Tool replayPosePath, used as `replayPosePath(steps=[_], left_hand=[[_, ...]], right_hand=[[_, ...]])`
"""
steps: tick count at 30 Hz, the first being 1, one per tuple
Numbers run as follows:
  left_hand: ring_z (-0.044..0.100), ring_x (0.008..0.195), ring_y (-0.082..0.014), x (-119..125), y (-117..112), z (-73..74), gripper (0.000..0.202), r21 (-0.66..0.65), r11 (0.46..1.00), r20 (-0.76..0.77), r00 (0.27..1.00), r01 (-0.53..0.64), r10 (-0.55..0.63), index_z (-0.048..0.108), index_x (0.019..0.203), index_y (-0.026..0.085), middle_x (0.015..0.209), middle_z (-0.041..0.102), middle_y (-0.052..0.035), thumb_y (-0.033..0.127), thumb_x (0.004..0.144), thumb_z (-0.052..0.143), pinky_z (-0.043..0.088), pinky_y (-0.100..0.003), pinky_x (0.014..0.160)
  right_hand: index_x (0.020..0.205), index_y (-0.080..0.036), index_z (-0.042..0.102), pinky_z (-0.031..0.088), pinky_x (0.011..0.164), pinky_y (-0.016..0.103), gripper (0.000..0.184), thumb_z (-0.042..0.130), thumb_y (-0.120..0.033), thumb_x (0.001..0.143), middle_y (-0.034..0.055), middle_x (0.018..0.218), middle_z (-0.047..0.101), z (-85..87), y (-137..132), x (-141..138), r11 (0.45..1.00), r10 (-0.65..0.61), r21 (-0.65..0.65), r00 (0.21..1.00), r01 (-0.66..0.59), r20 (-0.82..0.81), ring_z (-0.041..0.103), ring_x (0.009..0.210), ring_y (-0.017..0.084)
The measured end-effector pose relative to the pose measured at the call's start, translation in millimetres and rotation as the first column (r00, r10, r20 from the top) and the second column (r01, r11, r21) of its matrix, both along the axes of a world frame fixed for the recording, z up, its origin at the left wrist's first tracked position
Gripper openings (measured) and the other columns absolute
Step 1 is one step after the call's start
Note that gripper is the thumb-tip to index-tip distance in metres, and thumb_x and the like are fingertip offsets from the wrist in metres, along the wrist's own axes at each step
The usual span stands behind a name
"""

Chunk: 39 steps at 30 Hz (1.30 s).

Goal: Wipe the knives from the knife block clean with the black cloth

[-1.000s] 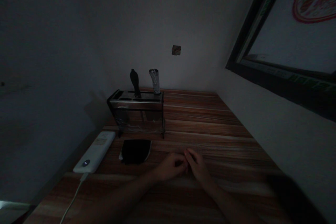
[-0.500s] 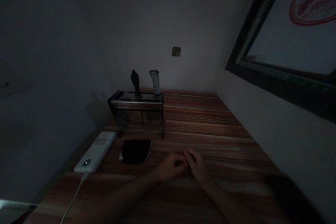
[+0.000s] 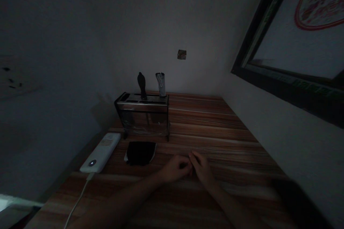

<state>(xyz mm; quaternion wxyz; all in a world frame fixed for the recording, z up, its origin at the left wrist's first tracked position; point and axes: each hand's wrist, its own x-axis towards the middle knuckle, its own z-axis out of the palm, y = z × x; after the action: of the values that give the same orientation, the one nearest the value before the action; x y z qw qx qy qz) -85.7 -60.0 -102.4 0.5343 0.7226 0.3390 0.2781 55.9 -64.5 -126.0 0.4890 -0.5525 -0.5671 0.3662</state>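
The room is dim. My left hand (image 3: 175, 168) and my right hand (image 3: 201, 169) rest together on a striped wooden table (image 3: 220, 132), fingertips touching near the middle. Both hands have curled fingers pinched toward each other; anything between them is too dark and small to make out. A black flat pouch-like object (image 3: 140, 152) lies just left of my left hand.
A white power bank (image 3: 101, 152) with a lit button and a white cable (image 3: 76, 202) lies at the table's left edge. Behind it stands a clear rack (image 3: 143, 114) holding a dark handle (image 3: 142, 85) and a pale one (image 3: 161, 83). A framed picture (image 3: 292, 32) hangs right.
The view has shifted slightly, so everything sits a little to the right and lower. My hands have stayed together in the same spot.
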Motion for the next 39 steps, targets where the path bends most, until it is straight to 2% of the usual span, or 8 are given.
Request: replayPosePath(steps=[4,9,15,26,29,33,36,39], left_hand=[[0.043,0.05,-0.0072,0.4,0.3,-2.7,0.027,0.038,0.999,0.003,1.0,-0.013,0.013,0.058,0.062,0.012,0.054,0.049,0.0025,0.029,0.08,0.047,0.034,-0.017,0.051],[0.043,0.052,-0.0077,0.2,0.0,-1.9,0.021,0.106,0.994,-0.002,1.0,-0.016,0.016,0.057,0.061,0.012,0.055,0.049,0.0026,0.022,0.077,0.048,0.035,-0.017,0.053],[0.044,0.053,-0.008,-0.7,-1.0,-2.6,0.021,0.169,0.985,-0.019,0.999,-0.026,0.029,0.057,0.062,0.012,0.056,0.05,0.0025,0.021,0.078,0.046,0.034,-0.018,0.054],[0.048,0.057,-0.0086,-2.9,-5.4,2.7,0.021,0.272,0.961,-0.007,0.999,-0.044,0.048,0.058,0.062,0.012,0.059,0.054,0.0012,0.02,0.078,0.046,0.037,-0.017,0.059],[0.048,0.056,-0.0083,-5.6,-8.0,11.1,0.022,0.26,0.965,-0.018,0.999,-0.027,0.032,0.059,0.064,0.012,0.06,0.054,0.001,0.022,0.079,0.046,0.037,-0.017,0.057],[0.048,0.057,-0.0085,-14.9,-12.3,35.5,0.028,0.241,0.97,-0.036,0.999,-0.013,0.022,0.059,0.066,0.012,0.06,0.053,0.0006,0.029,0.083,0.044,0.037,-0.017,0.055],[0.047,0.057,-0.0089,-29.8,-14.9,57.2,0.032,0.245,0.969,-0.046,0.999,0.007,0.004,0.06,0.07,0.013,0.06,0.053,0.0006,0.034,0.086,0.042,0.037,-0.018,0.056],[0.049,0.061,-0.0098,-54.0,-14.6,74.7,0.032,0.298,0.953,-0.048,0.996,-0.051,0.069,0.059,0.072,0.013,0.064,0.055,0.0,0.037,0.085,0.044,0.038,-0.019,0.059]], right_hand=[[0.069,-0.018,0.066,0.047,0.067,0.031,0.046,0.048,-0.06,0.075,0.005,0.07,0.065,2.1,0.6,0.1,0.997,0.067,0.03,0.997,-0.068,0.032,0.059,0.071,0.022],[0.065,-0.019,0.065,0.046,0.062,0.029,0.045,0.049,-0.06,0.075,0.0039,0.065,0.063,4.1,-0.1,-0.9,0.996,0.069,0.055,0.997,-0.07,0.028,0.058,0.066,0.02],[0.076,-0.019,0.069,0.047,0.075,0.037,0.047,0.056,-0.064,0.067,0.007,0.079,0.069,-3.3,0.3,-0.5,0.998,-0.024,0.061,1.0,0.025,-0.021,0.061,0.078,0.025],[0.077,-0.018,0.069,0.045,0.08,0.038,0.053,0.057,-0.068,0.063,0.0083,0.081,0.069,-2.9,6.8,0.7,1.0,0.01,0.019,0.994,-0.008,-0.105,0.06,0.082,0.026],[0.072,-0.018,0.068,0.046,0.073,0.035,0.051,0.058,-0.067,0.063,0.0067,0.075,0.067,-0.9,8.7,0.7,0.999,0.034,0.027,0.993,-0.031,-0.113,0.059,0.076,0.025],[0.064,-0.018,0.063,0.044,0.061,0.029,0.047,0.056,-0.064,0.067,0.0036,0.064,0.062,1.5,9.1,-0.5,0.996,0.078,0.043,0.99,-0.073,-0.118,0.055,0.064,0.02],[0.059,-0.019,0.057,0.039,0.051,0.025,0.047,0.053,-0.064,0.07,0.0,0.054,0.053,2.4,8.3,-1.6,0.995,0.101,0.034,0.989,-0.098,-0.103,0.048,0.054,0.016],[0.057,-0.019,0.05,0.032,0.045,0.024,0.047,0.049,-0.063,0.073,-0.0032,0.047,0.044,1.4,8.0,-1.5,0.987,0.158,-0.007,0.983,-0.159,-0.088,0.042,0.045,0.013]])
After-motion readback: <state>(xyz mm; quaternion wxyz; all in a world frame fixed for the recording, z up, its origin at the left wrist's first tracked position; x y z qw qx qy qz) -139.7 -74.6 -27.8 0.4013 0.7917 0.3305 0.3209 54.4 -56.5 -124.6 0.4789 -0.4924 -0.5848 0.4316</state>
